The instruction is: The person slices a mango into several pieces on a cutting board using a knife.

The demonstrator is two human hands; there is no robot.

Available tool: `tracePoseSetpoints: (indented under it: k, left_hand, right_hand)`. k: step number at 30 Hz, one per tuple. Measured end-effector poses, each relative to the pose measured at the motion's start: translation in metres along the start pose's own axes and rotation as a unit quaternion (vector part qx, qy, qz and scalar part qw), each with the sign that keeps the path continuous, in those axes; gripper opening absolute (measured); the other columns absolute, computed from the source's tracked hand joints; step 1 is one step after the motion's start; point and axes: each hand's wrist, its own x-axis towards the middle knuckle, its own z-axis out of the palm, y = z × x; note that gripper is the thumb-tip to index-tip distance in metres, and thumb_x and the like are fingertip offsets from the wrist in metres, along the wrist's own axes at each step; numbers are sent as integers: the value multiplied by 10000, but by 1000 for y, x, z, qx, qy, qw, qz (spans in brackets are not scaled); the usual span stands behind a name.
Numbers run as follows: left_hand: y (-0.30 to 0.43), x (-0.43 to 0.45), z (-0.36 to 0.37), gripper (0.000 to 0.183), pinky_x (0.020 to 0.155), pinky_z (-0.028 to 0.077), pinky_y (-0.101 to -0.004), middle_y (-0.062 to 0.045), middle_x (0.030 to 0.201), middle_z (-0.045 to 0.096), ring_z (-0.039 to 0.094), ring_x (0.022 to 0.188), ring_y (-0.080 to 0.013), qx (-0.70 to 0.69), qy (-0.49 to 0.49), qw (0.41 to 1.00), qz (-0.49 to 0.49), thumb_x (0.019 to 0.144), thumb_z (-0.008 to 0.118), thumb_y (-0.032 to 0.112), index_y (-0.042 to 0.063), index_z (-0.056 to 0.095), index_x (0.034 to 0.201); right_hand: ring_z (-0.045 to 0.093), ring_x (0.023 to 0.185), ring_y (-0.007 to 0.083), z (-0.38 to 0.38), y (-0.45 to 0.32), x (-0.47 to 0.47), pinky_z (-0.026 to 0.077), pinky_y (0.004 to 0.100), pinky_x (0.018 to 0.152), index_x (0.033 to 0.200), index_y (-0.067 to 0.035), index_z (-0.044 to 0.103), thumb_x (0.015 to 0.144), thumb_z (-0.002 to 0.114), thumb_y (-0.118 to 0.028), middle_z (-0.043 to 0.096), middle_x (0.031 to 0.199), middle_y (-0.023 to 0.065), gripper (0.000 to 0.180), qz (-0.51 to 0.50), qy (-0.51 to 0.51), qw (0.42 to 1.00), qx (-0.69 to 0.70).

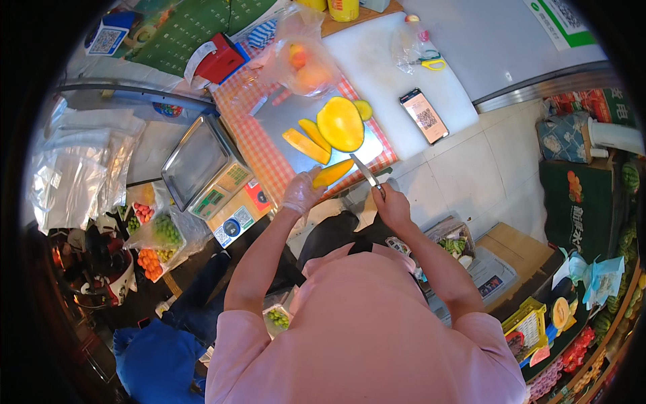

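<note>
My left hand [301, 193], in a clear plastic glove, holds a wedge of yellow mango [334, 173] by its left end, over the near edge of a shiny metal sheet [275, 129]. In my right hand [393, 206] is a knife [367, 171], its blade pointing up and left, with the tip close to the wedge's right end. Just beyond lies a large cut mango piece [341, 124], its yellow flesh facing up. Two long mango slices [307, 145] rest left of it, and a smaller greenish-yellow piece [363, 109] sits behind its right side.
A bag of fruit [315, 78] lies behind the mango on the checked cloth [234, 96]. On the white board [373, 65] are a phone [425, 116] and yellow-handled scissors [433, 64]. A weighing scale [202, 161] stands left; a person in blue [156, 361] is at lower left.
</note>
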Motion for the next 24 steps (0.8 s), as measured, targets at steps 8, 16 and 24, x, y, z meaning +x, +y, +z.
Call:
tracePoseSetpoints:
  k: [8, 16, 24]
  left_hand:
    - [13, 2, -18, 628, 940, 510, -446, -264, 1108, 673, 647, 1037, -403, 35, -65, 997, -32, 868, 706, 401, 66, 578, 1384]
    - [18, 1, -20, 602, 909, 530, -455, -251, 1067, 694, 668, 1004, -405, 67, -87, 993, -32, 884, 685, 401, 78, 576, 1380]
    - [25, 0, -13, 582, 816, 558, -460, -219, 1015, 716, 696, 944, -377, 56, -46, 997, -16, 887, 692, 459, 96, 622, 1336]
  right_hand:
    - [662, 768, 443, 11, 23, 23, 502, 515, 691, 880, 27, 644, 987, 559, -397, 677, 796, 239, 445, 27, -63, 995, 69]
    - [682, 786, 420, 22, 23, 33, 503, 489, 728, 851, 72, 676, 978, 539, -476, 686, 807, 254, 579, 31, -164, 983, 77]
    - [675, 899, 464, 64, -3, 16, 521, 548, 818, 879, 15, 703, 983, 521, -485, 700, 909, 275, 543, 29, -139, 989, 41]
